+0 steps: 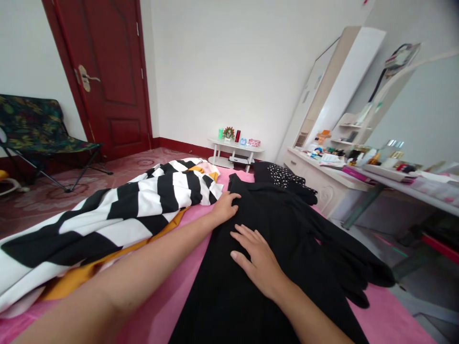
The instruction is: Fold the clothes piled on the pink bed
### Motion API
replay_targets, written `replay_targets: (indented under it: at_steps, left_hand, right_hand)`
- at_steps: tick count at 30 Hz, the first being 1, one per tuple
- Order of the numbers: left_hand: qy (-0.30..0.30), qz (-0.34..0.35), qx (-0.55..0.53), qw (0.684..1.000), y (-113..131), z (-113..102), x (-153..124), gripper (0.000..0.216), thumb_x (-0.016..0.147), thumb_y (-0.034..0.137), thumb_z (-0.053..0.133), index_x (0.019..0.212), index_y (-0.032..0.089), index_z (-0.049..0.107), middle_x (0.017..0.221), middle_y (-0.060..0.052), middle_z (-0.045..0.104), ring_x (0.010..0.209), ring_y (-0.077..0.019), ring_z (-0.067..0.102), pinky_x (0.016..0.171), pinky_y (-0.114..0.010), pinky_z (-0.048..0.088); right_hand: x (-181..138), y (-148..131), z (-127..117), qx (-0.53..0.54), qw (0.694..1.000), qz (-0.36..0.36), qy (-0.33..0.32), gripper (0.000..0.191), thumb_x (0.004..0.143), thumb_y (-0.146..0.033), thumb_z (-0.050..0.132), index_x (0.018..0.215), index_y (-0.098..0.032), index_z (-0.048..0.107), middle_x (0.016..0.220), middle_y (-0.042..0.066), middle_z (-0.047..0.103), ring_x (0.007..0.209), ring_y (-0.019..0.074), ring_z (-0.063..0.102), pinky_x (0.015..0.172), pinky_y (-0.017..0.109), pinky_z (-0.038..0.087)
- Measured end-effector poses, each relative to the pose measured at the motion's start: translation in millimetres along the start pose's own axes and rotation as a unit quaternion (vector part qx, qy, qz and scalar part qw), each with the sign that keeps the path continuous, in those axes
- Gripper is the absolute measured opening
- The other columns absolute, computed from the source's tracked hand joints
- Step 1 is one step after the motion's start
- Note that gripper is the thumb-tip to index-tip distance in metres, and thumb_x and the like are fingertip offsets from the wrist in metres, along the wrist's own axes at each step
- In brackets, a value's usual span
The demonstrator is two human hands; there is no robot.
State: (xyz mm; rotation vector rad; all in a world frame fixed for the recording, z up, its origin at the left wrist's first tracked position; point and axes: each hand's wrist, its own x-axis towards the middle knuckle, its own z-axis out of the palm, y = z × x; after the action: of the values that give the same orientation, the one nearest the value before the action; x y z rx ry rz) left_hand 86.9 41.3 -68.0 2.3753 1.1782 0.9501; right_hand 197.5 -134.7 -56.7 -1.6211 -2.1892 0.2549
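A long black garment [265, 205] with long sleeves, perhaps a coat, lies spread on a pink bed cover [186, 239]. Its sleeves [344, 239] stretch out to the right. My left hand [225, 208] rests on the garment's left edge near the top, fingers a little apart and bent. Lower down, my right hand [256, 258] lies flat on the black cloth with its fingers spread. Left of my left arm is a rumpled black-and-white striped cloth [143, 200], with mustard-yellow cloth [79, 279] showing under it.
Folded black clothes with white dots [285, 176] lie beyond the garment. A low white stand [234, 145] is against the far wall. On the right stands a dressing table [322, 172] crowded with bottles. A folding chair [43, 129] and red door [107, 71] are at left.
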Motion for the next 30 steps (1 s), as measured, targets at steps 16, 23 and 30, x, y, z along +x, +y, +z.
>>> replay_targets:
  at_steps: [16, 23, 30]
  left_hand:
    - [-0.083, 0.002, 0.156, 0.984, -39, 58, 93, 0.054, 0.09, 0.043, 0.041, 0.136, 0.015, 0.045, 0.15, -0.014, 0.03, 0.137, -0.0335, 0.026, 0.111, -0.051, 0.017]
    - [-0.017, 0.109, 0.022, 0.994, -17, 52, 77, 0.035, 0.087, 0.019, 0.044, 0.119, 0.013, 0.058, 0.143, -0.014, 0.042, 0.139, -0.0258, 0.025, 0.116, -0.039, 0.009]
    - [-0.05, 0.0, 0.035, 0.998, -18, 56, 69, 0.056, 0.085, 0.032, 0.05, 0.133, 0.003, 0.043, 0.147, -0.022, 0.032, 0.139, -0.0349, 0.021, 0.113, -0.047, 0.013]
  right_hand:
    - [3, -1, -2, 0.047, 0.998, 0.042, 0.003, 0.041, 0.088, -0.033, 0.053, 0.128, -0.029, 0.055, 0.143, 0.0, 0.043, 0.135, 0.0191, 0.033, 0.116, 0.044, 0.015]
    - [4, 0, -1, 0.046, 0.998, 0.035, 0.015, 0.04, 0.087, -0.032, 0.054, 0.126, -0.029, 0.056, 0.142, 0.001, 0.045, 0.134, 0.0199, 0.035, 0.115, 0.045, 0.018]
    - [2, 2, -1, 0.057, 0.998, 0.021, 0.03, 0.039, 0.086, -0.03, 0.055, 0.125, -0.028, 0.057, 0.141, 0.001, 0.047, 0.133, 0.0193, 0.036, 0.114, 0.045, 0.019]
